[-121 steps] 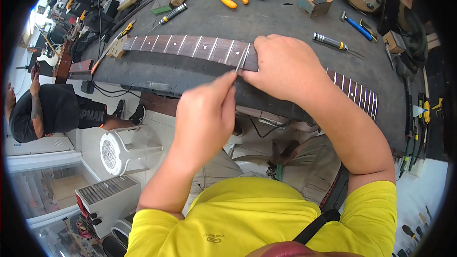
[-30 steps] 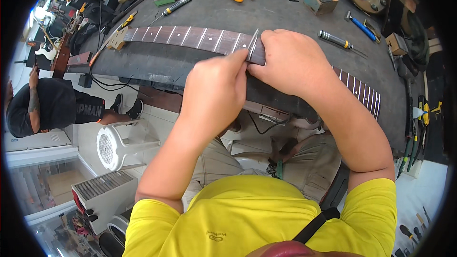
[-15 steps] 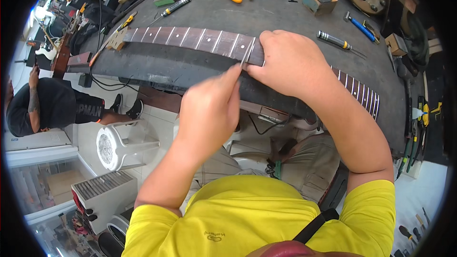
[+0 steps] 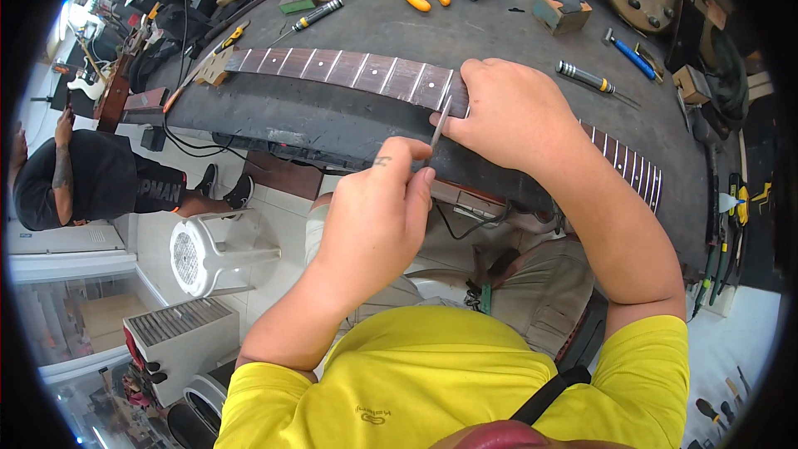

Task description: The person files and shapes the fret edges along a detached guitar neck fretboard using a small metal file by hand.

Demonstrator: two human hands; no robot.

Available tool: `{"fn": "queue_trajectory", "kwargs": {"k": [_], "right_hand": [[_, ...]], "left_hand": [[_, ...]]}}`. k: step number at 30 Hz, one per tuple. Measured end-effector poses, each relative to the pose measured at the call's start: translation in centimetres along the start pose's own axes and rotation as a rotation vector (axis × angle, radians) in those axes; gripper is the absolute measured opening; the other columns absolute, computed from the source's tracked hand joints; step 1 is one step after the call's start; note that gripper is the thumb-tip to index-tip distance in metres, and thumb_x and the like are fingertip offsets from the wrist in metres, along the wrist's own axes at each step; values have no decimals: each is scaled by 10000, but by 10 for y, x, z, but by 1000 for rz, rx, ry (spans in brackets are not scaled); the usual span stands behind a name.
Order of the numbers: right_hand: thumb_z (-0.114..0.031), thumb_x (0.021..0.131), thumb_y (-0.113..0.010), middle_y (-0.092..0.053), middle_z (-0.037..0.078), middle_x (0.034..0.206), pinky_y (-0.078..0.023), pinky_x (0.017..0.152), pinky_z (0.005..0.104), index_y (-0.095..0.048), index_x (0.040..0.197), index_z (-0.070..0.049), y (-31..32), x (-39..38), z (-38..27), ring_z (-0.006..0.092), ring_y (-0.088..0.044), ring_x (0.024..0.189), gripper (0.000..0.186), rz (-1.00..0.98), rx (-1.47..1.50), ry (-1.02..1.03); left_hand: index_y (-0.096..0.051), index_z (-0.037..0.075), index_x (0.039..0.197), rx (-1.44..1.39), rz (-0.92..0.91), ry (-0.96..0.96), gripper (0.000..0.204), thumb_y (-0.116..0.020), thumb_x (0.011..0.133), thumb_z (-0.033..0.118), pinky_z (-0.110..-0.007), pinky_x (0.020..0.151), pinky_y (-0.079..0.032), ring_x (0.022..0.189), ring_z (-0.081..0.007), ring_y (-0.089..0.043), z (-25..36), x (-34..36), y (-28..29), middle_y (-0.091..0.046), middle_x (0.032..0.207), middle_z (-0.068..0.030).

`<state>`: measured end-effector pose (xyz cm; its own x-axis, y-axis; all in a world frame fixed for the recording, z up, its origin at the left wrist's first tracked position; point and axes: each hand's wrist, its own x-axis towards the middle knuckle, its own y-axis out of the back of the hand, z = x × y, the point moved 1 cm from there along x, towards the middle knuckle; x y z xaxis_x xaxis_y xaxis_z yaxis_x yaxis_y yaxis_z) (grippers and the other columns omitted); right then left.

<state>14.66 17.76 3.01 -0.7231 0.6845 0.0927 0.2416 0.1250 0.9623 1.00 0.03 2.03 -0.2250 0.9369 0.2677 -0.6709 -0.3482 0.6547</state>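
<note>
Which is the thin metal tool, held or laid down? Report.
Held: the left hand pinches the thin metal tool by its near end, and its far end overlaps the fretboard. Contact there, I cannot tell.

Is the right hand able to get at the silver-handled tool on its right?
Probably yes: the right hand holds the guitar neck, but nothing visible blocks its way to the tool.

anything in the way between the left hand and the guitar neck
Nothing visible blocks it: only the file that the left hand holds spans the gap, its tip overlapping the neck in view. The right hand covers the neck just right of the tip.
</note>
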Motion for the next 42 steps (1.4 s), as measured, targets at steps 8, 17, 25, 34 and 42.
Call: {"fn": "queue_trajectory", "kwargs": {"k": [8,17,25,34,42], "right_hand": [[-420,916,-809,-825,225,1083,-647,949,503,-790,1112,23,6,1,-1,401,-804,1086,485,-68,15,-24],[-428,910,-815,-828,213,1051,-652,924,514,-792,1071,15,4,0,-1,409,-809,1043,472,-7,9,-15],[-443,903,-832,-827,216,1082,-649,940,505,-791,1090,11,0,-1,-3,406,-803,1076,493,-15,18,-12],[-418,904,-830,-830,227,1072,-654,933,499,-811,1072,21,5,-2,-3,402,-807,1073,471,-36,29,-45],[-422,901,-829,-831,234,1067,-653,938,506,-818,1067,20,8,1,-5,406,-808,1074,472,-80,38,-64]], "left_hand": [[-634,-31,1118,57,16,-44,103,-707,1045,-23,-560,664,-572,801,-528,-738,8,35,-13,-733,824,-281],[-639,-19,1115,48,105,-155,100,-694,1035,-43,-574,633,-553,760,-529,-715,4,27,-16,-705,791,-288],[-662,-12,1101,145,75,-80,90,-692,1021,-38,-576,648,-583,770,-526,-733,6,19,-16,-713,784,-293],[-694,-34,1044,18,127,-67,49,-710,1037,11,-524,670,-575,788,-530,-727,8,27,-16,-717,813,-297],[-693,-22,1033,39,134,-119,28,-709,1029,0,-538,668,-566,782,-538,-720,5,34,-19,-711,812,-299]]}}
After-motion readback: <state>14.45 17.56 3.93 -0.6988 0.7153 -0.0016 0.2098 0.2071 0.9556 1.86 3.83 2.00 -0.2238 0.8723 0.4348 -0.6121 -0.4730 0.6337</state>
